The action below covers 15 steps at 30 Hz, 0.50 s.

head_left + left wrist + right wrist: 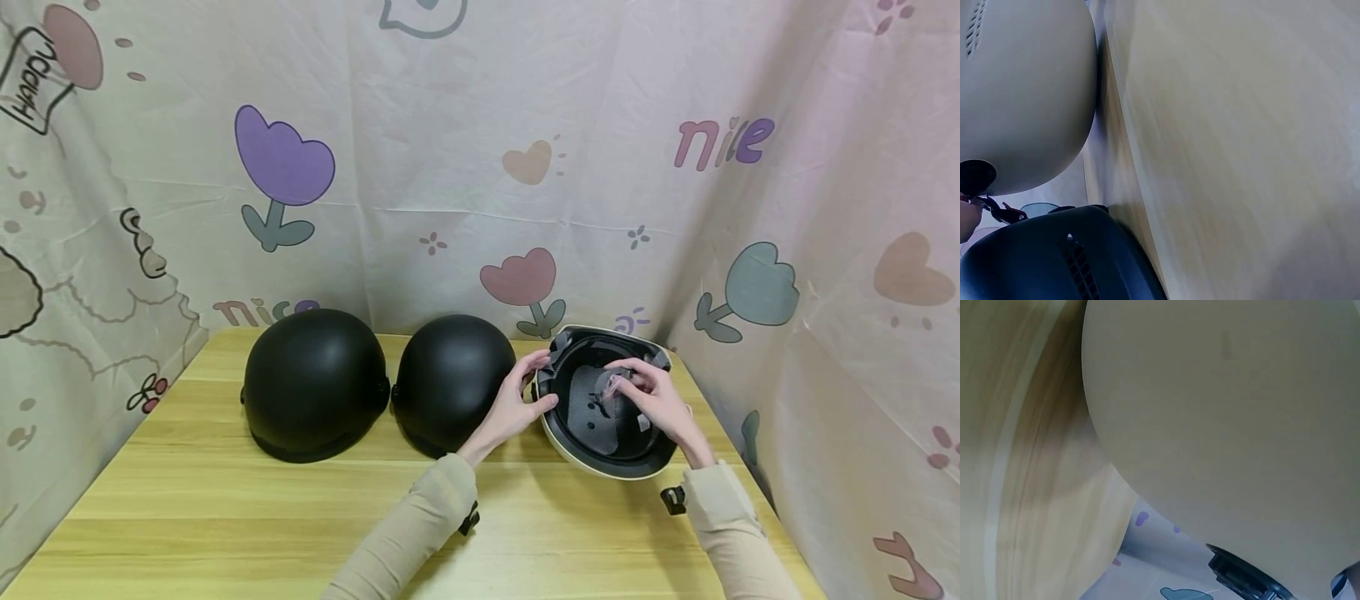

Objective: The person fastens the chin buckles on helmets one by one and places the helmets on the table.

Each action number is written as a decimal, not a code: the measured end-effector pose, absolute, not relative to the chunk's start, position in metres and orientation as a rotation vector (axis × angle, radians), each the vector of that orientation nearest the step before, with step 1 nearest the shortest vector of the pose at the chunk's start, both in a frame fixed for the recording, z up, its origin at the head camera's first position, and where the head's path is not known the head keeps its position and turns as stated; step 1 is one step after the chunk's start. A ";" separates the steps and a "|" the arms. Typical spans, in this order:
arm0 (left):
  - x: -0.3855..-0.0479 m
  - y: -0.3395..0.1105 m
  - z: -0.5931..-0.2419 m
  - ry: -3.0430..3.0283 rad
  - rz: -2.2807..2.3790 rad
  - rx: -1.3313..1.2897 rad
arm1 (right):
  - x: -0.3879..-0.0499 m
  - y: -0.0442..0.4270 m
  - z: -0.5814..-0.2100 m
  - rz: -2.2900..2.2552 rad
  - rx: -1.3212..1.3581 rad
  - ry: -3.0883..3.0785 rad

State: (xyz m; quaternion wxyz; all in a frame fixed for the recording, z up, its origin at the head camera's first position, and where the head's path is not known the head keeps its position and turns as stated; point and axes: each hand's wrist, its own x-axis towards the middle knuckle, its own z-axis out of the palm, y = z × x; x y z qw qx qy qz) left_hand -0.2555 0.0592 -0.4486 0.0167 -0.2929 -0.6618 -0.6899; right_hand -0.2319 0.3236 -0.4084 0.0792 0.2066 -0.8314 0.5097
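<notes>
A cream helmet (567,457) lies upside down at the right, its black padded inside facing up. At its left rim my left hand (517,398) holds the edge, thumb and fingers spread apart along it. Inside the shell, my right hand (660,402) pinches a small crumpled piece of clear, pinkish plastic (611,386); its exact kind cannot be made out. In the left wrist view the cream shell (1029,94) shows a black round side fitting (977,177) with a strap and part of a hand. The right wrist view is mostly filled by the smooth shell (1222,437).
Two black helmets, a larger one (315,383) and a smaller one (453,379), stand dome up to the left on the wooden table (262,525). A printed curtain (420,167) hangs behind and along both sides. The smaller helmet is close to my left hand.
</notes>
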 end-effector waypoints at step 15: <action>-0.254 0.061 -0.449 -2.068 -2.108 -0.946 | -0.228 0.322 -0.414 1.621 0.653 -2.405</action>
